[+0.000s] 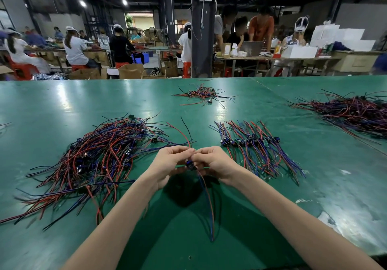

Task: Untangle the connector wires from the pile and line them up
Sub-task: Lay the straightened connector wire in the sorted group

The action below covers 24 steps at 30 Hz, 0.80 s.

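A tangled pile of red, blue and black connector wires lies on the green table at my left. To the right, a row of untangled connector wires lies side by side with their blue connectors in a line. Both hands meet above the table between them. My left hand and my right hand pinch one connector wire at its small blue connector. Its red and black leads rise past the fingertips, and its blue and red leads hang down toward me.
A small heap of wires lies at the table's far middle and a large heap at the far right. Beyond the table's far edge stand a dark pillar, cardboard boxes and people seated at other benches.
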{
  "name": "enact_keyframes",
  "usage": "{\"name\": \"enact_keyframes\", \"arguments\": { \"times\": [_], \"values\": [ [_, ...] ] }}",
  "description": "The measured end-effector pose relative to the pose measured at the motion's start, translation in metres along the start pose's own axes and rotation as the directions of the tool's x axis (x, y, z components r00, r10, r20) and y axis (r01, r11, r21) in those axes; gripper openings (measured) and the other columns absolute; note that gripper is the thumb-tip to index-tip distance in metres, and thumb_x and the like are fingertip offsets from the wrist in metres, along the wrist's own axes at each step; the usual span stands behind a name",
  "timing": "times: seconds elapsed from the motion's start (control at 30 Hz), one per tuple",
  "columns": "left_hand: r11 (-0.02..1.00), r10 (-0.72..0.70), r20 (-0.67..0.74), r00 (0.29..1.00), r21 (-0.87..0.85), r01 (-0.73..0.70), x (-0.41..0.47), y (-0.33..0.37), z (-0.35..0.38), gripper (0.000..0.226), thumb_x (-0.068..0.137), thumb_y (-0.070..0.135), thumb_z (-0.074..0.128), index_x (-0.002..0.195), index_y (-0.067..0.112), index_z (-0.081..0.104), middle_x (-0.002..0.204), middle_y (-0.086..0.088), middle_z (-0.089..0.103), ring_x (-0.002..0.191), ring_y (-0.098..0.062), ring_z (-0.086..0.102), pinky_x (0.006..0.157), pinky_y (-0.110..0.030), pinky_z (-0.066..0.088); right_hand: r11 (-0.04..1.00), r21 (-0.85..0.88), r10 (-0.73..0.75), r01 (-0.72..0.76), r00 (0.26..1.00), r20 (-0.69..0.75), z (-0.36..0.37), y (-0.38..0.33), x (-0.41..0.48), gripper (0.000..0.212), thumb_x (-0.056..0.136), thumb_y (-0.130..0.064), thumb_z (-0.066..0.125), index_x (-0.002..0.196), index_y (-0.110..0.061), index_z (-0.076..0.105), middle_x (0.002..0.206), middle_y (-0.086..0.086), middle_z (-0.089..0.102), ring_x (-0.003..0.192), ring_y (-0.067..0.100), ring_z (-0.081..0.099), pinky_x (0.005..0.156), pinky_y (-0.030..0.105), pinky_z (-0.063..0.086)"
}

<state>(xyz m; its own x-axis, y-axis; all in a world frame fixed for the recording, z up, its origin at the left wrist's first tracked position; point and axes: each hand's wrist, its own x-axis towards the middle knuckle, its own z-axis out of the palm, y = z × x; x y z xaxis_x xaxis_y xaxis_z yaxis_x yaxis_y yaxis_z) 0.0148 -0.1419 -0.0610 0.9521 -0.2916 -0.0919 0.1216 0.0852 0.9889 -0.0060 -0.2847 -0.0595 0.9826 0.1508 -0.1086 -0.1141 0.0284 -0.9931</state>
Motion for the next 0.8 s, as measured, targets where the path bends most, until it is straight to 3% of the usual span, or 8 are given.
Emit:
{"name": "enact_keyframes", "arguments": {
  "times": [0.17, 0.3, 0.5, 0.8],
  "values": [
    [0.996, -0.001, -0.047, 0.999, -0.088, -0.003, 0.004, -0.003, -0.003, 0.005, 0.082, 0.008, 0.067, 0.078, 0.009, 0.064, 0.059, 0.003, 0.066, 0.053, -0.007, 0.059, 0.065, -0.024, 0.049, 1.000, -0.022, 0.001, 0.000, 0.998, 0.059, 0.000, 0.000, -0.002, 0.010, 0.088, -0.004, 0.062, 0.080, -0.008, 0.066, 0.064, 0.002, 0.057, 0.052, 0.005, 0.048, 0.051, 0.015, 0.042],
    [0.998, 0.017, -0.082, 0.996, -0.055, -0.022, 0.006, -0.006, -0.004, 0.008, 0.081, 0.008, 0.069, 0.074, 0.009, 0.066, 0.056, 0.002, 0.064, 0.052, -0.009, 0.053, 0.061, -0.021, 0.048, 1.000, -0.021, 0.015, -0.014, 0.997, 0.069, 0.002, 0.001, -0.003, 0.013, 0.089, -0.003, 0.060, 0.076, -0.006, 0.061, 0.052, -0.007, 0.061, 0.042, 0.001, 0.050, 0.047, 0.013, 0.044],
    [0.999, 0.016, -0.100, 0.995, -0.038, -0.020, 0.009, -0.009, -0.005, 0.008, 0.079, 0.012, 0.072, 0.073, 0.009, 0.066, 0.054, 0.003, 0.063, 0.047, -0.005, 0.050, 0.057, -0.017, 0.047, 1.000, -0.009, 0.009, -0.008, 0.999, 0.044, 0.003, 0.003, -0.001, 0.017, 0.087, -0.003, 0.061, 0.071, -0.007, 0.059, 0.047, -0.008, 0.054, 0.045, 0.004, 0.050, 0.056, 0.024, 0.052],
    [0.993, 0.069, -0.125, 0.990, -0.088, -0.081, 0.012, -0.014, -0.003, 0.009, 0.084, 0.001, 0.065, 0.077, 0.007, 0.063, 0.057, 0.001, 0.066, 0.050, -0.008, 0.056, 0.054, -0.017, 0.050, 1.000, -0.006, 0.011, -0.011, 1.000, 0.014, 0.004, 0.005, 0.001, 0.020, 0.087, -0.001, 0.062, 0.068, -0.005, 0.056, 0.046, -0.005, 0.059, 0.038, 0.004, 0.051, 0.042, 0.016, 0.046]
  ]
}}
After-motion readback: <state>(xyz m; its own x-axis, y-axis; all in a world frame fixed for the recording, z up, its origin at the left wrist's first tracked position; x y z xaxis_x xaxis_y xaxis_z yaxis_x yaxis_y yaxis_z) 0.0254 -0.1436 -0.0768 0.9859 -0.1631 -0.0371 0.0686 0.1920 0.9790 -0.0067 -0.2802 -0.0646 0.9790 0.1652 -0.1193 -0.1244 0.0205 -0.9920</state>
